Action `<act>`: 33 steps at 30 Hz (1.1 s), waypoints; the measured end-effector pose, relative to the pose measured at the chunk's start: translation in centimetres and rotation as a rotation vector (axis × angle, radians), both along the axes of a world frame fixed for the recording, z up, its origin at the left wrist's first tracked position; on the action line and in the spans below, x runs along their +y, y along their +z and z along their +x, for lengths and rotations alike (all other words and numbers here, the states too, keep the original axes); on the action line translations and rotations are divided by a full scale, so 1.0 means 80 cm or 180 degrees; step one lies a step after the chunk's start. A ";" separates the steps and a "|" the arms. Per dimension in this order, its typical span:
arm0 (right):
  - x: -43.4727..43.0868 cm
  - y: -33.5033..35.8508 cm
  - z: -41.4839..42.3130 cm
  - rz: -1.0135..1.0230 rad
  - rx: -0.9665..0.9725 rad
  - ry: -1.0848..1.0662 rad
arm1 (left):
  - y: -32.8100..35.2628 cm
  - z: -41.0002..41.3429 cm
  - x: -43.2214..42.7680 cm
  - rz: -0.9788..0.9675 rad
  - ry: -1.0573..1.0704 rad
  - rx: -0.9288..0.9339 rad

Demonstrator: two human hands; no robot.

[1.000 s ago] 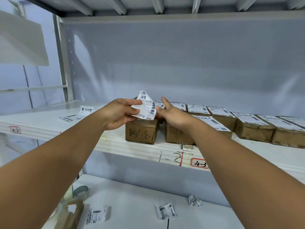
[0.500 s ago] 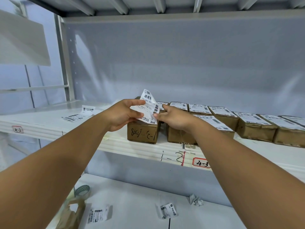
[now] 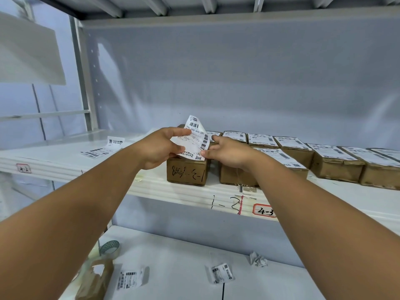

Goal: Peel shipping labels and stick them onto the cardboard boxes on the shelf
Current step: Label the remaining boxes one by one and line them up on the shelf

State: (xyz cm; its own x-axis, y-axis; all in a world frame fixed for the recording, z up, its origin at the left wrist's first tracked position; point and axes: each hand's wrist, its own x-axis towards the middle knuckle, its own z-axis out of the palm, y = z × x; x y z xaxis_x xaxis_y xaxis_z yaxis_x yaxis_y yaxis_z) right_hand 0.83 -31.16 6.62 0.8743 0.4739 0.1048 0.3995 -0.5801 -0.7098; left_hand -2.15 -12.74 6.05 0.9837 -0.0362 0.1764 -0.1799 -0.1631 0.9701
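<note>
Head view. The left hand (image 3: 161,147) gripped the shipping label (image 3: 194,141) along its left side, with the thumb across the printed face and the remaining fingers curled behind the sheet. The right hand (image 3: 227,152) pinched the label at its lower right corner, the thumb and fingertips closed on the edge. The label was held tilted between both hands, printed side toward the camera, its upper end curling away. It was positioned directly above the front cardboard box (image 3: 187,172), which carried handwritten marks on its near face. Whether the label's lower edge touched the box top could not be determined.

This box stood on the middle shelf (image 3: 184,191), just beside a second box (image 3: 236,176) partly hidden by the right wrist. A row of labelled boxes (image 3: 337,167) extended to the right along the same shelf. Loose labels (image 3: 97,152) lay on the shelf well to the left. A red-bordered tag (image 3: 265,211) marked "4-3" was fixed to the shelf's front edge.

On the lower shelf (image 3: 184,267) lay a tape roll (image 3: 110,247), two flat pieces of label paper (image 3: 223,273) and a crumpled paper scrap (image 3: 258,259).
</note>
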 end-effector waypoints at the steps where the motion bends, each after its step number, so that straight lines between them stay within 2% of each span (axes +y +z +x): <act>1: 0.000 0.000 0.000 -0.0008 -0.0015 -0.0015 | -0.001 0.001 0.000 -0.0024 0.0008 -0.0004; 11: -0.001 0.002 -0.003 -0.0013 -0.0057 -0.0055 | -0.004 0.000 -0.003 0.0061 0.0083 -0.0142; 20: -0.002 0.000 0.000 -0.0128 -0.0128 -0.0091 | -0.006 0.000 0.002 -0.0248 -0.0026 -0.0118; 26: 0.001 -0.007 0.014 -0.0068 -0.0091 0.0038 | -0.006 0.003 0.000 0.0199 0.0027 -0.0151; 33: 0.000 -0.007 0.014 -0.0009 -0.0063 0.0134 | -0.006 0.002 -0.002 0.0344 0.0145 -0.0208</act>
